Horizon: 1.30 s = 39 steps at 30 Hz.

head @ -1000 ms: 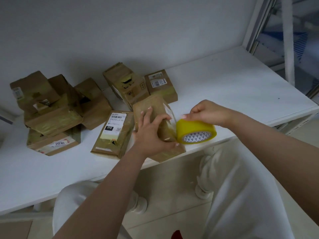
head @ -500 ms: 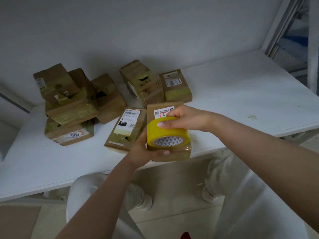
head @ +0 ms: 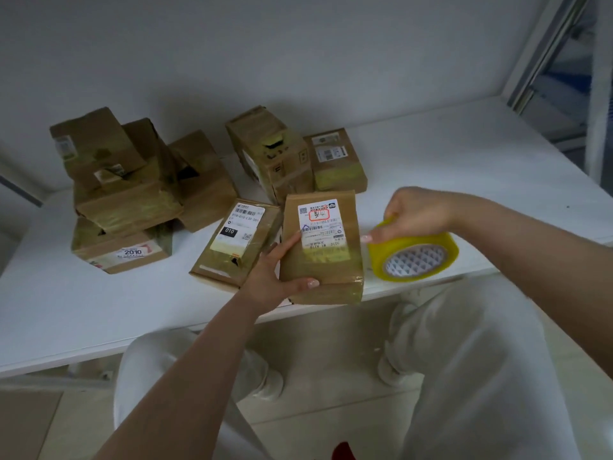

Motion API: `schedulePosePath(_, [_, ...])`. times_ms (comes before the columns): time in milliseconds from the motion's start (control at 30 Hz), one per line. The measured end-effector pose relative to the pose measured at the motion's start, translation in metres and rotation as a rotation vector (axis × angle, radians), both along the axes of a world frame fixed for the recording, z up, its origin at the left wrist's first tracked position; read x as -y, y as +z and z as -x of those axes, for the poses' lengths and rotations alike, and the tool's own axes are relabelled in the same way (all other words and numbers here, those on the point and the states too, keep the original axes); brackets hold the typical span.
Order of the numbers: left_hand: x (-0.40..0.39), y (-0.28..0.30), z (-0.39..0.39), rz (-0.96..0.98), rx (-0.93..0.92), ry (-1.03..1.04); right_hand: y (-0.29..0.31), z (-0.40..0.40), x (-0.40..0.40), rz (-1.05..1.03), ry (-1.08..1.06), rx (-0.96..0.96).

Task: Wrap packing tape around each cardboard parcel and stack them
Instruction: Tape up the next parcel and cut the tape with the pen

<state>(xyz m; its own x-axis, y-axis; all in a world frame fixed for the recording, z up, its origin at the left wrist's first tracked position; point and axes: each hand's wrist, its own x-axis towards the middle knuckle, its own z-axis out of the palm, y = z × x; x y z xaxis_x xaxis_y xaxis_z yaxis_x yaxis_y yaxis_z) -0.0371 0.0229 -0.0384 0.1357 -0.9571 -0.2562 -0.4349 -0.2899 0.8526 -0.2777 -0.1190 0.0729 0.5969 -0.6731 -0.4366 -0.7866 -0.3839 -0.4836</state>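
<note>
Since half a second ago your roll [head: 414, 257] has swung off the top of the parcel [head: 323, 254] and out past its right edge, and the label side that the roll was covering now faces up at you. Your left hand [head: 272, 280] grips the parcel at its near left corner, thumb across the near end and fingers along the left side, holding it at the table [head: 464, 180] edge with its near end hanging over your lap. Your right hand [head: 411, 215] holds the roll from above, fingers curled over its rim; a faint sheen between roll and parcel suggests tape stretched across, though you cannot be sure of that from here. The danger is in that stretch: pull too hard to the right and the one-cornered grip may let the parcel twist or slide off the edge. Slacken instead and the tape could fold on itself or lie crooked over the label. The flat parcel [head: 237, 242] lies just beside your left hand, so a wide turn may knock it. The stack [head: 122, 194] at far left looks uneven, with boxes tilted, and adding this one carelessly could tip it.
</note>
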Motion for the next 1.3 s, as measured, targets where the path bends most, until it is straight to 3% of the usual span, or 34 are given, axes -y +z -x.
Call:
schedulePosePath(167, [0.001,0.002,0.002,-0.026,0.03,0.005,-0.055,0.017,-0.003,-0.058,-0.099,-0.063])
schedulePosePath(400, [0.003,0.01,0.006,-0.098,0.096,0.01,-0.093,0.014,-0.006,-0.116,-0.215,-0.006])
schedulePosePath(500, [0.008,0.018,0.01,-0.129,0.318,-0.029,-0.095,0.012,-0.007,-0.116,-0.207,0.005])
schedulePosePath(667, [0.026,0.033,0.053,-0.067,0.784,-0.267,-0.097,0.013,-0.01,-0.082,-0.209,0.002])
schedulePosePath(833, [0.041,0.017,0.08,-0.185,0.922,-0.355,-0.093,0.013,-0.014,-0.074,-0.196,-0.002])
schedulePosePath(1033, [0.036,0.012,0.069,-0.095,0.876,-0.287,-0.07,0.024,-0.005,-0.198,-0.241,0.144])
schedulePosePath(1167, [0.028,0.012,0.058,0.019,0.703,-0.184,-0.038,0.025,0.004,-0.247,-0.284,0.346])
schedulePosePath(1300, [0.02,0.013,0.047,0.118,0.522,-0.109,-0.013,0.02,0.008,-0.242,-0.209,0.397])
